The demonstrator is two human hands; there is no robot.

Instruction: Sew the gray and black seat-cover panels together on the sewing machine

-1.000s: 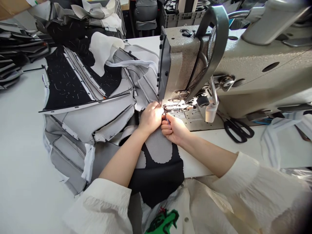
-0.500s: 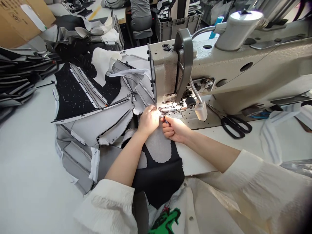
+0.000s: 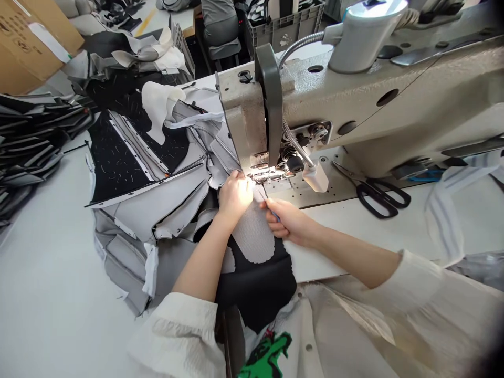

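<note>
My left hand (image 3: pixel 235 197) is closed on the edge of a grey and black sewn fabric piece (image 3: pixel 254 236), just left of the presser foot. Its fingertips are partly lost in the lamp's glare. In my right hand (image 3: pixel 289 223) is a small blue-handled tool (image 3: pixel 274 215) with a thin metal point, aimed up at the cloth below the needle area. Whether it is tweezers or snips I cannot make out. The sewing machine (image 3: pixel 252 115) stands directly over both hands. To the left, the rest of the bulky sewn cover (image 3: pixel 142 205) spreads over the table.
Black-handled scissors (image 3: pixel 378 197) lie on the machine bed at the right. A small lamp (image 3: pixel 315 177) hangs beside the needle. Stacked dark pieces (image 3: pixel 31 136) and a cardboard box (image 3: pixel 35 47) are at the left. Behind, a person (image 3: pixel 220 23) sits near a grey crate (image 3: pixel 283 31).
My right hand has drawn back slightly down and right, baring the tool's metal point. My left hand keeps its hold on the fabric. The view has shifted a little.
</note>
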